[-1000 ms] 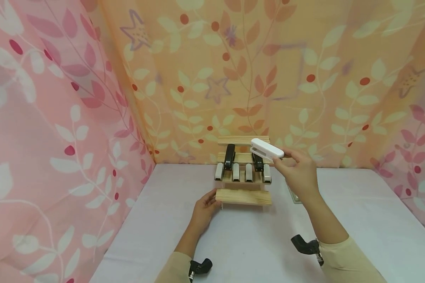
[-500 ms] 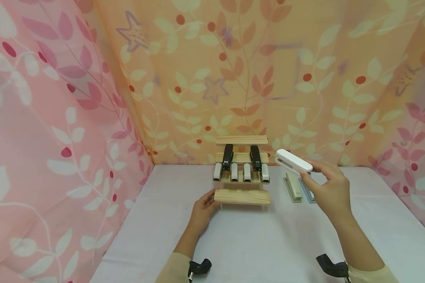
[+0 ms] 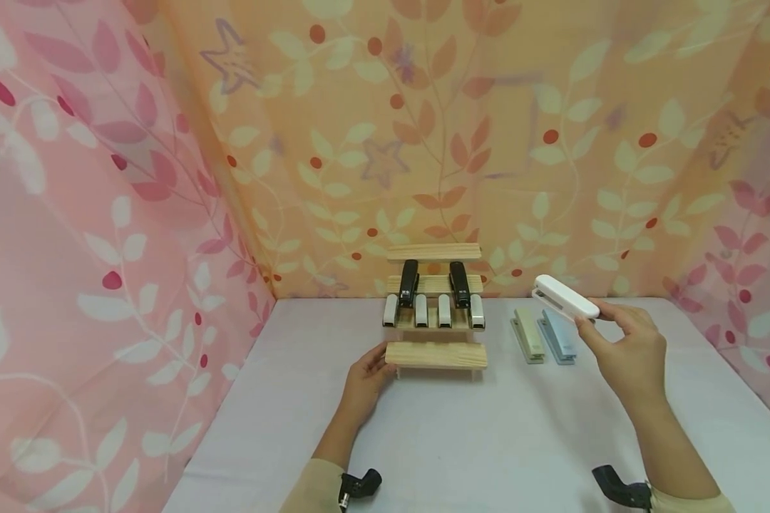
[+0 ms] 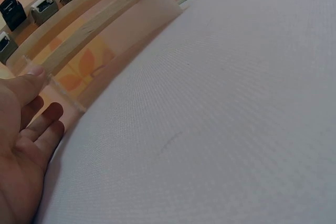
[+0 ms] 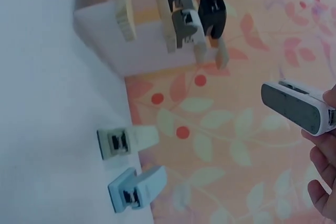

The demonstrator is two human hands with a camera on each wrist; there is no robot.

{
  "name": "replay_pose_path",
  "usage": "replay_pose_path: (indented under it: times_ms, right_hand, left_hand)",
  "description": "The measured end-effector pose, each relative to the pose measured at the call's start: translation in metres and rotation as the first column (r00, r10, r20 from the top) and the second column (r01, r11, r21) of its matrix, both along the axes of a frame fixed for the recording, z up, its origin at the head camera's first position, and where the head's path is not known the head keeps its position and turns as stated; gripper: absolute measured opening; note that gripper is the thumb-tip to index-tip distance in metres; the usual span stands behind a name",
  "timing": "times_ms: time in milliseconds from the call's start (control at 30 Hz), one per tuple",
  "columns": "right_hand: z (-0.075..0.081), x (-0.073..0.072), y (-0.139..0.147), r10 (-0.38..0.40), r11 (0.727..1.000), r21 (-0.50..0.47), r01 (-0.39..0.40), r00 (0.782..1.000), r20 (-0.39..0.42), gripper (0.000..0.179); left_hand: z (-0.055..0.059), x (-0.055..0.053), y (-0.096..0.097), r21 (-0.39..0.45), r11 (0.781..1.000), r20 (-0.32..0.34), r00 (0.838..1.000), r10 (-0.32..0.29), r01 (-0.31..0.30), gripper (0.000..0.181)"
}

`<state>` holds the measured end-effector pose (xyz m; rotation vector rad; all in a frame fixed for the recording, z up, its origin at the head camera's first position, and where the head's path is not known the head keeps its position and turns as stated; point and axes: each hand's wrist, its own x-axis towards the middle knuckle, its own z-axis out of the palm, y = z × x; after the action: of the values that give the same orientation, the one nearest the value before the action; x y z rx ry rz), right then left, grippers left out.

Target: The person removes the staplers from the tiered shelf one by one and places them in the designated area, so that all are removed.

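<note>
My right hand (image 3: 635,353) pinches a white stapler (image 3: 566,297) between thumb and fingers, above the table's right side. In the right wrist view the grey underside of this stapler (image 5: 291,108) shows. My left hand (image 3: 362,381) holds the left end of a stepped wooden rack (image 3: 436,355), its thumb on the clear side panel in the left wrist view. Two black staplers, one at the left (image 3: 408,283) and one at the right (image 3: 460,285), lean on the upper steps. Several white-and-grey staplers (image 3: 421,311) line the step below; the front step bears nothing.
A pale green stapler (image 3: 527,336) and a light blue stapler (image 3: 558,338) lie side by side on the white table (image 3: 449,442), right of the rack. Flowered curtains (image 3: 334,178) hang behind and at both sides.
My right hand has moved right, away from the rack, carrying the white stapler. The green and blue staplers have come into full view. The left hand has stayed at the rack.
</note>
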<state>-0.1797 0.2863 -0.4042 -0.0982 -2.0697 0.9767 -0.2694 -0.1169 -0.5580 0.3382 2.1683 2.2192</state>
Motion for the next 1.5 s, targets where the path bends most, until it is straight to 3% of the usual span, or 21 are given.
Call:
replay_pose_path:
  times_ms: [300,533,933,1167,1500]
  right_hand:
    - [-0.018,-0.012,0.023,-0.081,0.997,-0.008,0.081,0.996,0.04,0.036]
    - [-0.03,-0.019,0.037,-0.107,0.993,-0.037,0.108,0.994,0.027,0.036]
    - [-0.058,-0.031,0.06,-0.185,0.973,-0.103,0.206,0.966,0.181,0.039]
    - [-0.075,-0.035,0.071,-0.174,0.968,-0.126,0.216,0.943,0.283,0.044]
    - [-0.09,-0.04,0.081,-0.144,0.967,-0.152,0.206,0.928,0.345,0.047]
  left_hand:
    - [0.002,-0.001,-0.001,-0.026,1.0,-0.01,1.0,0.015,-0.015,0.061]
    - [0.001,0.0,-0.001,-0.022,1.0,-0.014,1.0,0.003,-0.004,0.063]
    - [-0.001,-0.001,-0.001,-0.013,1.0,-0.002,1.0,0.013,-0.013,0.063]
    - [-0.002,-0.002,-0.001,-0.008,1.0,0.006,1.0,0.011,-0.011,0.063]
    - [-0.002,-0.001,-0.001,-0.002,1.0,-0.014,1.0,-0.002,0.002,0.063]
